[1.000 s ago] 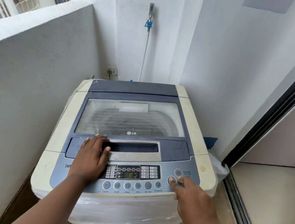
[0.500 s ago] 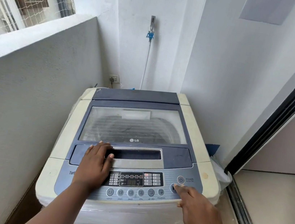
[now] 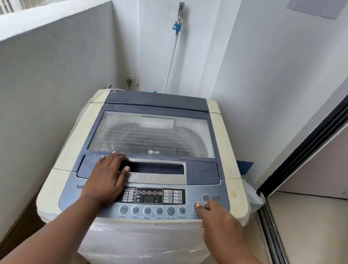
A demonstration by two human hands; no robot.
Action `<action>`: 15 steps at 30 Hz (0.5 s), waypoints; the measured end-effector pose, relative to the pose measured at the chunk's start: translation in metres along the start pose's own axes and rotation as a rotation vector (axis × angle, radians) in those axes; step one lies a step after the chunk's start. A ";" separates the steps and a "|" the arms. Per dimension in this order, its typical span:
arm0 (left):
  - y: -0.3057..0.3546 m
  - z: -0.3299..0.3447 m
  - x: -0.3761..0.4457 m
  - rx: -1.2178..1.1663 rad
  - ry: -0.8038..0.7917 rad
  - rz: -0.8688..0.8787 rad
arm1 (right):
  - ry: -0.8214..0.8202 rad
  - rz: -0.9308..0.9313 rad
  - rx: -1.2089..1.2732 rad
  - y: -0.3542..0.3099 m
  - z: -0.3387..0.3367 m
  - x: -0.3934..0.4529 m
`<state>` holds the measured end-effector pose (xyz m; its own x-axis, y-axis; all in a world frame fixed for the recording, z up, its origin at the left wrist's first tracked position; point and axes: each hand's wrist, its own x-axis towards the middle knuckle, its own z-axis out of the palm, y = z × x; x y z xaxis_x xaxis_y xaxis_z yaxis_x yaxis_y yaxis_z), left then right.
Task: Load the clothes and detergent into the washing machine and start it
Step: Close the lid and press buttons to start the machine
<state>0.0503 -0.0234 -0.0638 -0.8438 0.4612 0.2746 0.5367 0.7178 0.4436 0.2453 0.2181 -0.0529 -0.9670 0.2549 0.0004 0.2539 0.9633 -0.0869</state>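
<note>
A cream top-loading washing machine (image 3: 230,139) with a blue-grey top fills the middle of the head view. Its glass lid (image 3: 154,136) is closed, and through it I see the drum dimly. My left hand (image 3: 107,179) lies flat, fingers spread, on the lid's front handle and the left side of the control panel (image 3: 152,198). My right hand (image 3: 220,222) has its forefinger on the round button just below the power button (image 3: 205,198); the other fingers are curled. The display is lit. No clothes or detergent show outside the machine.
A grey parapet wall (image 3: 27,100) runs close along the machine's left. White walls stand behind and to the right, with a tap and hose (image 3: 178,27) and a wall socket (image 3: 132,79). A sliding door track (image 3: 276,242) crosses the tiled floor at right.
The view has lifted and drawn back slightly. My left hand stays on the lid handle. My right forefinger stays on the button under the power button, and the display's lit symbols have changed.
</note>
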 end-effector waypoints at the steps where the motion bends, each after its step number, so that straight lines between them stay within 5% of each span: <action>1: 0.001 -0.001 -0.001 0.004 0.004 0.001 | -0.003 0.012 0.029 0.003 0.001 0.000; 15: 0.002 -0.006 -0.017 0.007 -0.032 0.128 | 0.097 -0.027 0.172 0.004 -0.015 -0.011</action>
<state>0.0659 -0.0326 -0.0621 -0.7678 0.5654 0.3015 0.6401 0.6557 0.4004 0.2572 0.2199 -0.0385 -0.9646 0.2440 0.0998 0.2124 0.9435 -0.2544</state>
